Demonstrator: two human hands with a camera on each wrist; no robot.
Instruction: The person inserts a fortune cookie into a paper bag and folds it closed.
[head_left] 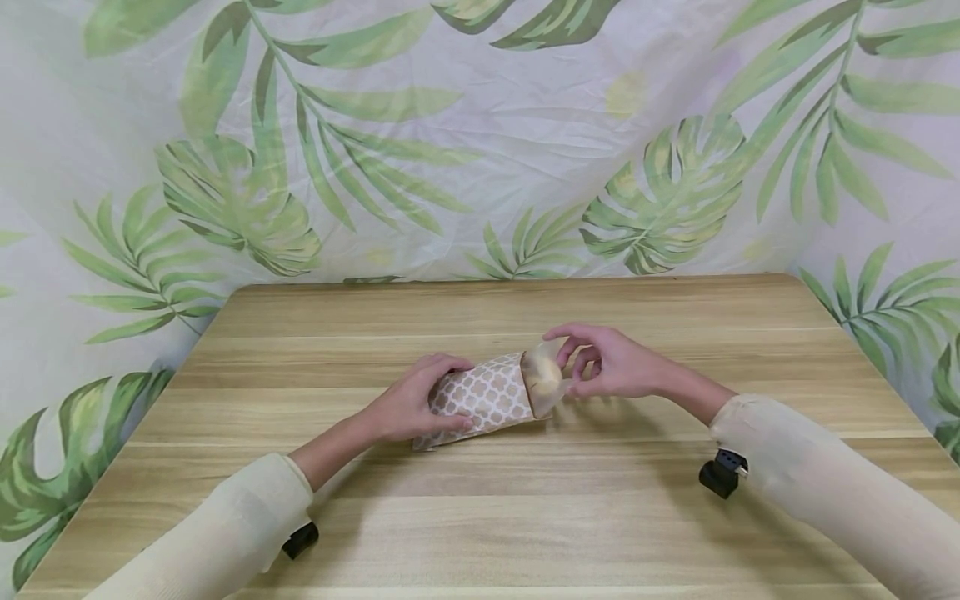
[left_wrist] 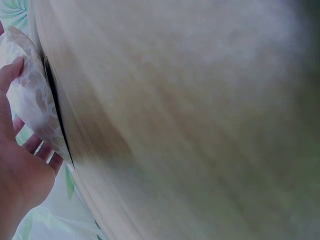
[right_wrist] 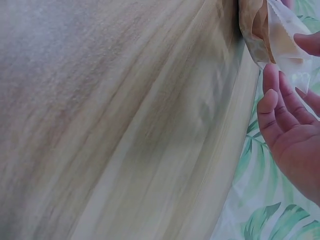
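A brown paper bag (head_left: 487,392) with a white lattice pattern lies across the middle of the table, its mouth facing right. My left hand (head_left: 420,398) grips the bag's closed end, thumb on the near side and fingers on the far side. Out of the mouth sticks a translucent plastic bag (head_left: 542,379) with a pale yellowish item inside, its kind unclear. At that plastic my right hand (head_left: 618,362) has its fingers curled, holding the edge between thumb and fingers. The right wrist view shows the thumb against the clear plastic (right_wrist: 287,37).
The wood-grain table (head_left: 480,533) reaches to a leaf-print cloth (head_left: 420,167) hanging behind and at the sides. A black device hangs under each sleeve cuff (head_left: 723,473).
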